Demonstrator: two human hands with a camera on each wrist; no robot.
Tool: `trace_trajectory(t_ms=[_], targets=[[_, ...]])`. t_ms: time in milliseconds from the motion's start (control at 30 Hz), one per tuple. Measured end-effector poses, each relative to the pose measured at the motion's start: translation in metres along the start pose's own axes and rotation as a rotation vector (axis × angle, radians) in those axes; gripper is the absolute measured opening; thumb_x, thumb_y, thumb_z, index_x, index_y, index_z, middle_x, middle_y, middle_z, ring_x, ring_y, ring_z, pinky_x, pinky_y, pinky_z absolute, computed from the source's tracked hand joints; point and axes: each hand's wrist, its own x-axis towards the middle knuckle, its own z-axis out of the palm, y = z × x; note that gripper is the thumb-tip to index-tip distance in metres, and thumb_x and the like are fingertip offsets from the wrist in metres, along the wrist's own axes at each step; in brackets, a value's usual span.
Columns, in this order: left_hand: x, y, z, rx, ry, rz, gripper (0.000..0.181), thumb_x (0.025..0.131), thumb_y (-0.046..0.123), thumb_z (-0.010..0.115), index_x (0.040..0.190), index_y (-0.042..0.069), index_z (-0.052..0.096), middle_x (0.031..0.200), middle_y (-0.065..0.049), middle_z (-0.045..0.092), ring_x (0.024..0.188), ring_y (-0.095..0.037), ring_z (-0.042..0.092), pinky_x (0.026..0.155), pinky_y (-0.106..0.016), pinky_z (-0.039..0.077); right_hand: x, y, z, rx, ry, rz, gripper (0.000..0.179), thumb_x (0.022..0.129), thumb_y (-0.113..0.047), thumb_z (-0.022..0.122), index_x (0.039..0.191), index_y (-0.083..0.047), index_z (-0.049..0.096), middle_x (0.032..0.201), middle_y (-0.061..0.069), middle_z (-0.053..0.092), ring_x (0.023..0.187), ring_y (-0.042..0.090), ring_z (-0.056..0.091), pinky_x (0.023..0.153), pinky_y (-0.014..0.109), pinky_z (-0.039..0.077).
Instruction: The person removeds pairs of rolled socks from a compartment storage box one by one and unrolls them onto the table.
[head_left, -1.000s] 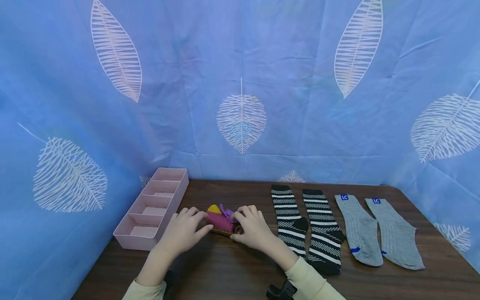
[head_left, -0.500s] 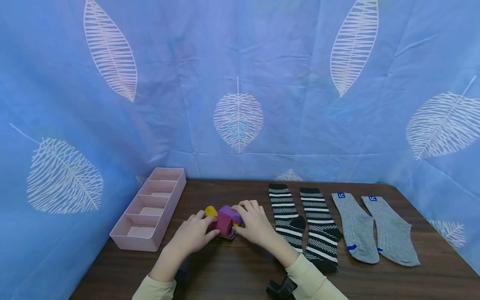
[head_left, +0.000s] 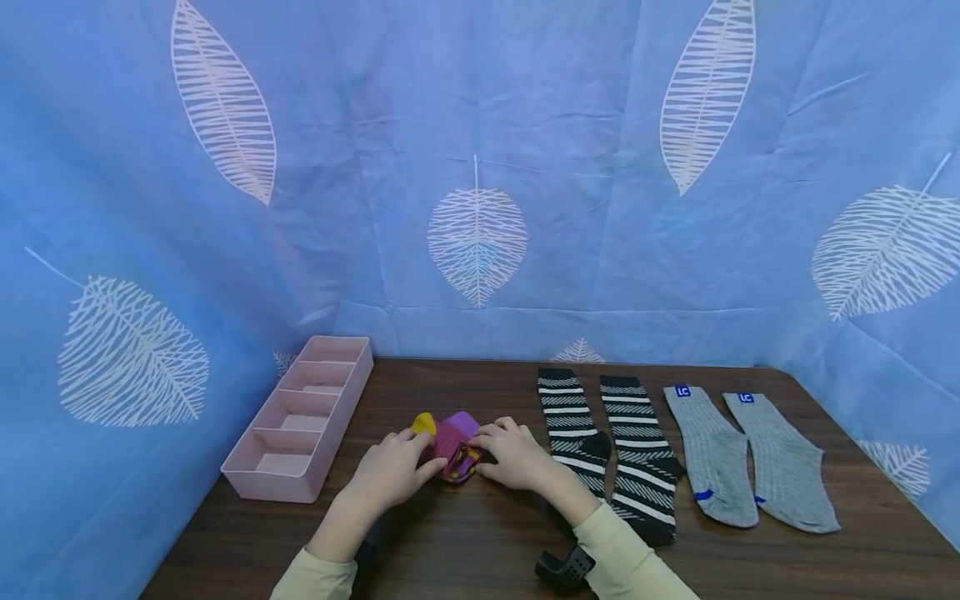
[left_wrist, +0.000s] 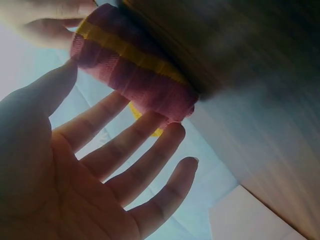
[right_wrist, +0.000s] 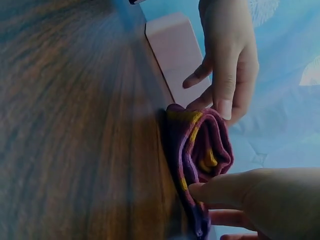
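Observation:
A rolled bundle of maroon socks (head_left: pixel 452 446) with purple and yellow parts lies on the table between the two hands. In the right wrist view the roll (right_wrist: pixel 215 145) shows its coiled end, with a purple layer stretching along the tabletop. My left hand (head_left: pixel 393 468) holds the bundle from the left, thumb at the near side and fingers on the far side. My right hand (head_left: pixel 519 456) pinches the flat layer at the right, its thumb on the edge. In the left wrist view, fingertips of the left hand (left_wrist: pixel 100 165) touch the sock's ribbed side (left_wrist: pixel 135 65).
Left of the hands stands a pink divided box (head_left: pixel 330 433) with several compartments. To the right lie two black-and-white striped socks (head_left: pixel 573 425) and two grey socks (head_left: pixel 787 467), all flat. A blue leaf-print cloth (head_left: pixel 600 208) hangs behind the brown table (head_left: pixel 450 550).
The sock bundle has become more compact and turned, its coiled end now facing nearer the right hand. The left hand has moved slightly right; the right hand has shifted slightly down.

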Motion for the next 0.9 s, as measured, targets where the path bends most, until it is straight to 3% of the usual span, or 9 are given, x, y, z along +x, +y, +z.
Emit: trace_trajectory(t_ms=[200, 500, 667, 833, 900], targets=[[0.001, 0.002, 0.004, 0.03, 0.011, -0.039, 0.038, 0.09, 0.053, 0.06, 0.097, 0.016, 0.066, 0.102, -0.007, 0.071, 0.084, -0.028, 0.064, 0.07, -0.05, 0.053, -0.006, -0.001, -0.003, -0.046, -0.026, -0.013, 0.033, 0.091, -0.033, 0.067, 0.121, -0.019, 0.069, 0.129, 0.001, 0.064, 0.119, 0.025, 0.05, 0.093, 0.049, 0.043], [0.01, 0.005, 0.008, 0.043, 0.005, -0.075, 0.044, 0.091, 0.058, 0.056, 0.093, 0.016, 0.068, 0.091, -0.003, 0.07, 0.082, -0.024, 0.06, 0.074, -0.052, 0.051, -0.019, -0.011, -0.006, -0.126, 0.005, -0.065, 0.025, 0.09, -0.033, 0.068, 0.112, -0.02, 0.072, 0.115, -0.001, 0.069, 0.098, 0.017, 0.052, 0.079, 0.037, 0.044], [0.019, 0.007, 0.012, 0.043, 0.011, -0.062, 0.047, 0.089, 0.061, 0.057, 0.083, 0.014, 0.065, 0.076, -0.002, 0.064, 0.074, -0.023, 0.058, 0.068, -0.046, 0.05, -0.026, -0.013, -0.008, -0.131, -0.004, -0.097, 0.024, 0.09, -0.033, 0.068, 0.109, -0.02, 0.072, 0.106, -0.003, 0.069, 0.09, 0.013, 0.049, 0.073, 0.031, 0.041], [0.03, 0.008, 0.015, 0.031, -0.005, -0.036, 0.049, 0.084, 0.063, 0.063, 0.071, 0.016, 0.056, 0.062, 0.002, 0.051, 0.063, -0.018, 0.05, 0.06, -0.038, 0.043, -0.035, -0.02, -0.006, -0.153, 0.002, -0.155, 0.025, 0.089, -0.035, 0.069, 0.108, -0.02, 0.071, 0.108, -0.005, 0.07, 0.094, 0.012, 0.053, 0.074, 0.03, 0.042], [0.034, 0.007, 0.014, 0.015, -0.026, -0.014, 0.046, 0.082, 0.06, 0.068, 0.074, 0.016, 0.057, 0.062, 0.003, 0.052, 0.061, -0.016, 0.048, 0.06, -0.037, 0.041, -0.038, -0.023, -0.005, -0.145, 0.004, -0.181, 0.025, 0.089, -0.035, 0.069, 0.11, -0.022, 0.071, 0.111, -0.006, 0.07, 0.099, 0.012, 0.054, 0.076, 0.03, 0.043]])
